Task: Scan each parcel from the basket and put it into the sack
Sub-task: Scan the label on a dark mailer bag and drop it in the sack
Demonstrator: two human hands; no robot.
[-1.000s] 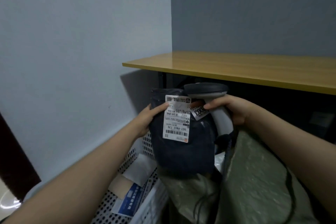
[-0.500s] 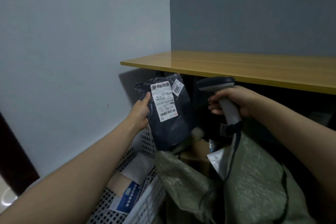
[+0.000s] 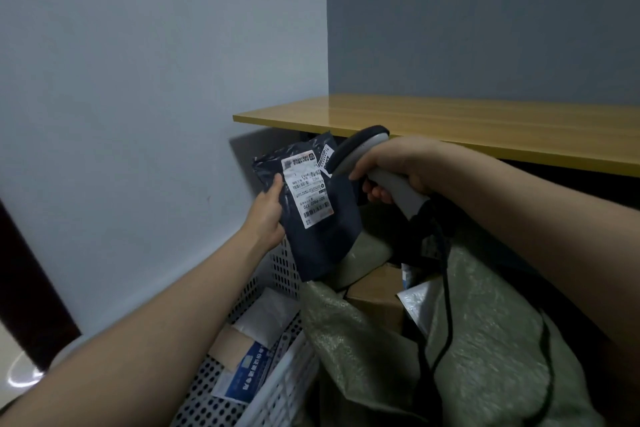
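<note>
- Head view: dark navy plastic mailer parcel (image 3: 322, 229) held above the olive woven sack (image 3: 485, 340), left hand (image 3: 266, 215) fingers pinching its left edge.
- Right hand (image 3: 394, 163) fingers clamped round grey handheld scanner (image 3: 360, 146), aimed at white label (image 3: 308, 191).
- Looks light, floppy, slick: edge pinch suits.

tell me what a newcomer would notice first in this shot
Mid-frame, the left hand holds up a dark parcel with a white label while the right hand aims a grey scanner at it, just under a wooden tabletop. Below, an open olive sack fills the lower right, beside a white perforated basket holding more parcels at lower left.
</note>
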